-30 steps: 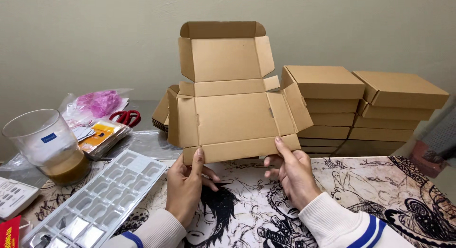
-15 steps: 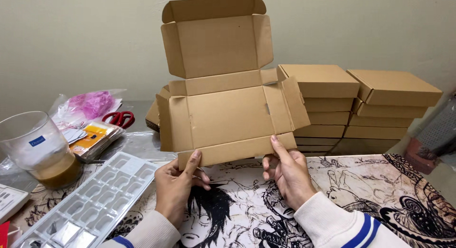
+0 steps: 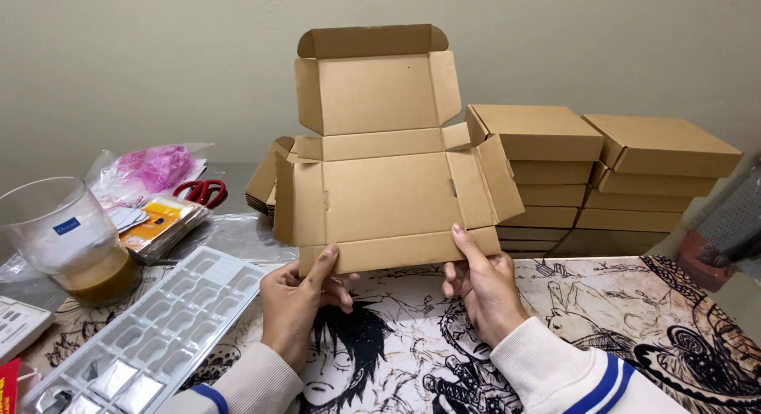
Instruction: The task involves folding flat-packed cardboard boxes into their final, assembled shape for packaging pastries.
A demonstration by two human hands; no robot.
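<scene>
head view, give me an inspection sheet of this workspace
surface: table under a black-and-white cartoon print mat
job's things: unfolded cardboard mailer box held upright, flaps open; two stacks of folded boxes behind it
clutter: plastic cup with brown drink, clear compartment tray, red scissors, pink bag, sachets
hands: left hand and right hand both grip the box's bottom edge
cables: nothing seen
surroundings: plain pale wall
</scene>
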